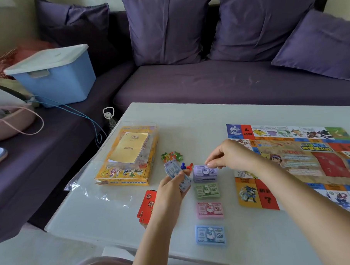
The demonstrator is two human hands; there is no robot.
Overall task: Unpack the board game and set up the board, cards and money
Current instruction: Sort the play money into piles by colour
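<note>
Left hand (pixel 170 191) gripped loose banknotes (pixel 173 169); farther right, right hand (pixel 228 154), fingers curled, pinched the purple 5000 stack (pixel 203 174).

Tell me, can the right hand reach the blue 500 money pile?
Probably yes. The blue 500 pile lies uncovered on the table, nearer the person than the purple pile the right hand pinches at. Only the flat green pile and pink pile lie between.

My left hand (pixel 170 189) gripped a fan of play notes (pixel 174 170). My right hand (pixel 227 154) pinched the top of the purple 5000 stack (pixel 204 173). Nearer me, in a column, lay the green stack (pixel 206 190), pink stack (pixel 210 210) and blue 500 stack (pixel 210 235).
</note>
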